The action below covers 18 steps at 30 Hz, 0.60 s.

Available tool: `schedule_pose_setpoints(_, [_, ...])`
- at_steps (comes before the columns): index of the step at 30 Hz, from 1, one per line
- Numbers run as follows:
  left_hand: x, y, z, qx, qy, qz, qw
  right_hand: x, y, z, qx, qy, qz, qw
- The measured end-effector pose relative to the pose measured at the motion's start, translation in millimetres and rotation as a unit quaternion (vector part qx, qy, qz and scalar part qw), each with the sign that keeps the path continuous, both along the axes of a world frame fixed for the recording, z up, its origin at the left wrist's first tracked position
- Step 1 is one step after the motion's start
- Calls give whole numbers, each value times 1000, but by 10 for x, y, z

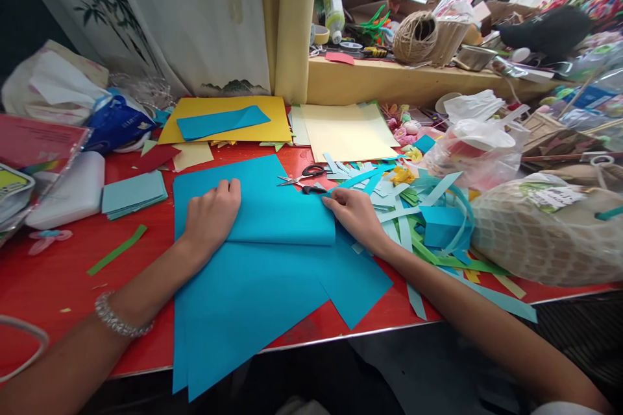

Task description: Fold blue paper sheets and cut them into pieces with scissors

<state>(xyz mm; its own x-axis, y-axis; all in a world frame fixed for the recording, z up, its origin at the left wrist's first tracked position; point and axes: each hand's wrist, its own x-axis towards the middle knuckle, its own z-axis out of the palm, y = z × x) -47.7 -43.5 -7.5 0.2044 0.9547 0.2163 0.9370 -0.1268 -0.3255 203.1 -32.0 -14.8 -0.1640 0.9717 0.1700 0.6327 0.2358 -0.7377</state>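
Part-folded blue rectangular paper sheet [285,220]: prob. light, creases easily; hold at edges. L hand [213,211] curled on top, grip unclear; R hand [357,213] pinches rt. edge.

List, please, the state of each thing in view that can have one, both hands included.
Large blue paper sheet, folded over
Bare left hand, fingers curled, resting on the fold
Bare right hand, fingers bent, at the fold's right end
Metal scissors with black handles, handles spread apart, lying down
Light-blue rectangular paper pieces, stacked unevenly
Narrow green paper strip, lying loose
Brown twine ball, wound up
Pale green plastic bottle, cap downward
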Motion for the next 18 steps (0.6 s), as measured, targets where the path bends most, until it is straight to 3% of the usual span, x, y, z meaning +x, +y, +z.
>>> schedule_pose_setpoints(8, [27,13,-3,-11,28,10,1000,-11,1,1,7,-9,-4,1000])
schedule_pose_setpoints(12, [31,39,-9,55,56,-10,997,-5,11,-21,17,-13,1,1000])
schedule_pose_setpoints(15, [6,54,0,80,70,-86,991,-2,12,-32,23,-15,2,1000])
schedule_pose_setpoints(18, [-62,76,17,1,64,-247,967,-2,8,-32,28,-21,4,999])
